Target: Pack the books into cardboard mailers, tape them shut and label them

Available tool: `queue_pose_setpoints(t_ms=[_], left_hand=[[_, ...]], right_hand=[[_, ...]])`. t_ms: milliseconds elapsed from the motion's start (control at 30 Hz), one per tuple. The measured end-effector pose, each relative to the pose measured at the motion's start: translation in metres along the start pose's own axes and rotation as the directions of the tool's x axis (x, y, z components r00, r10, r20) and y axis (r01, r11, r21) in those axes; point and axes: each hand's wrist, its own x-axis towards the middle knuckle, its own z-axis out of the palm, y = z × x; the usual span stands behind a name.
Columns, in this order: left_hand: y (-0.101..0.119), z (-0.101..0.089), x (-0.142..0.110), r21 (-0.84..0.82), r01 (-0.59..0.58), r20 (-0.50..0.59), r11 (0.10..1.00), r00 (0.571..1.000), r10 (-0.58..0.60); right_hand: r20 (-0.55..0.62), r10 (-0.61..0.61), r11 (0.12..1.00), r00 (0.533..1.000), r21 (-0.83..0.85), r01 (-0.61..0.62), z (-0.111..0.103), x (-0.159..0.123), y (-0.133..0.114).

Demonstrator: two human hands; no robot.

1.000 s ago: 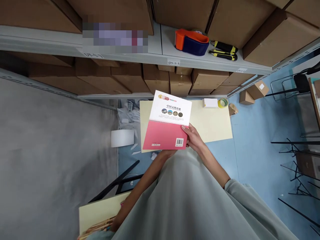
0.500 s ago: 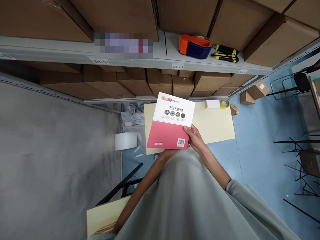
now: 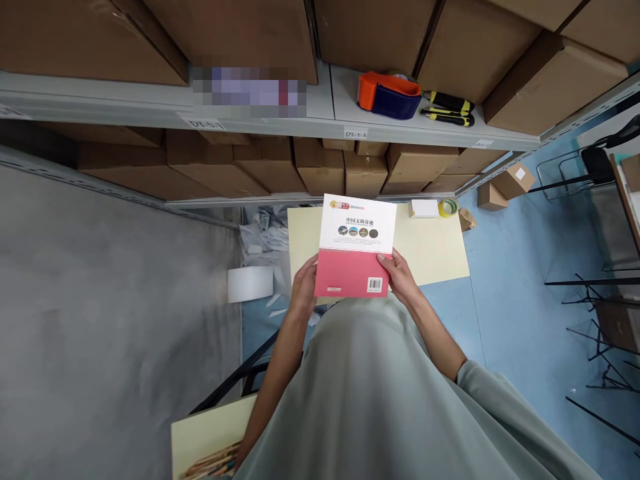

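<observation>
I hold a thin book (image 3: 356,247) with a white upper half and a pink lower half, back cover up, a barcode at its lower right corner. My left hand (image 3: 303,288) grips its left edge, fingers curled round it. My right hand (image 3: 401,277) grips the lower right edge, thumb lying on the cover. The book hovers over a pale yellow table (image 3: 434,247) below me.
Grey shelving (image 3: 150,110) packed with brown cartons runs across the top; an orange and blue tape dispenser (image 3: 389,95) and two yellow-black knives (image 3: 447,110) lie on it. A white box (image 3: 424,208) and yellow tape roll (image 3: 449,207) sit on the table. Black chair frames (image 3: 595,313) stand right.
The book has shifted right and squared up. My left hand came out from under it and now grips its left edge.
</observation>
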Motion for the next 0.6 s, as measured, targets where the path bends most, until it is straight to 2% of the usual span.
queue_pose_setpoints(t_ms=[67, 233, 433, 600], left_hand=[[0.012, -0.003, 0.001, -0.007, 0.003, -0.020, 1.000, 1.000, -0.003], [0.022, 0.014, -0.006, 0.052, 0.055, 0.119, 0.997, 0.991, -0.061], [0.014, 0.021, -0.007, 0.088, 0.047, 0.039, 0.995, 0.998, -0.050], [0.015, 0.026, -0.013, 0.162, -0.036, 0.015, 0.986, 0.999, 0.034]], right_hand=[[-0.004, 0.004, 1.000, 1.000, -0.012, -0.004, -0.009, -0.002, 0.003], [-0.012, 0.020, 0.999, 1.000, -0.029, -0.021, -0.024, -0.003, 0.015], [-0.022, 0.004, 0.991, 1.000, -0.133, -0.007, -0.038, 0.004, 0.020], [-0.071, -0.046, 0.951, 0.996, -0.308, 0.022, -0.054, 0.019, 0.029]])
